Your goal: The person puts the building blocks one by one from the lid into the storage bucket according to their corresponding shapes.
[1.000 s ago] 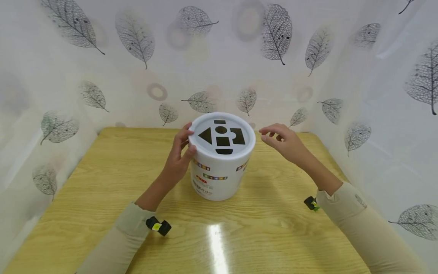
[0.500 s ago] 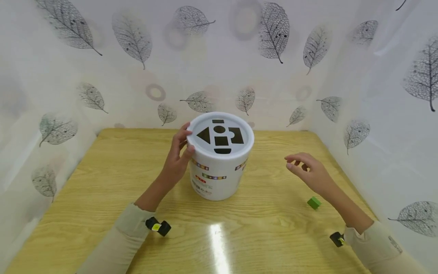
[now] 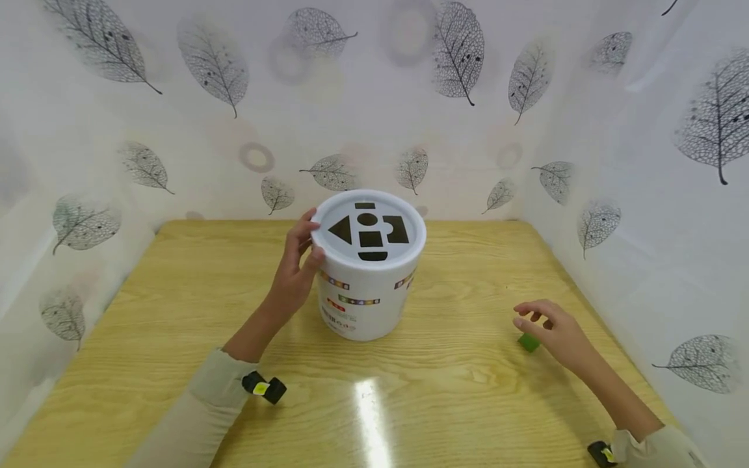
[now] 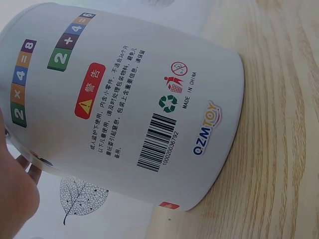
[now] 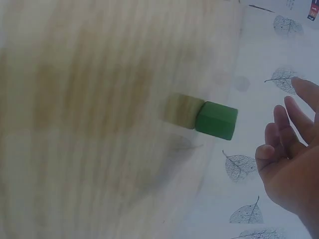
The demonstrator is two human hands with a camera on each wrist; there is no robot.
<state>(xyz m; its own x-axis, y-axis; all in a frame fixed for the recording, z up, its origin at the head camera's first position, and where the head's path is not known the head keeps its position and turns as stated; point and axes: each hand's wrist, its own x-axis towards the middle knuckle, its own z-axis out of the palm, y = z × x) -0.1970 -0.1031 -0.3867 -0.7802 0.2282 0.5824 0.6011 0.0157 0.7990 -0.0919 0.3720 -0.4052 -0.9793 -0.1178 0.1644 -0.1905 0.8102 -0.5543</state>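
A white toy bucket, printed with small sums and a barcode label, stands upright mid-table. Its lid has several dark shaped holes, among them a triangle, a circle and squares. My left hand holds the bucket's left side at the rim, thumb in front and fingers around the far side. A small green block lies on the table at the right. Over it hovers my right hand, fingers loosely bent and holding nothing; the right wrist view shows a gap between hand and block.
The wood-grain table has a bright light reflection near the front. A pale leaf-patterned sheet closes off the back and both sides. Each sleeve carries a black wrist camera, like the left one.
My right hand has moved away from beside the bucket's lid, rightward and nearer to me, down towards the green block. My left hand has kept its hold on the bucket.
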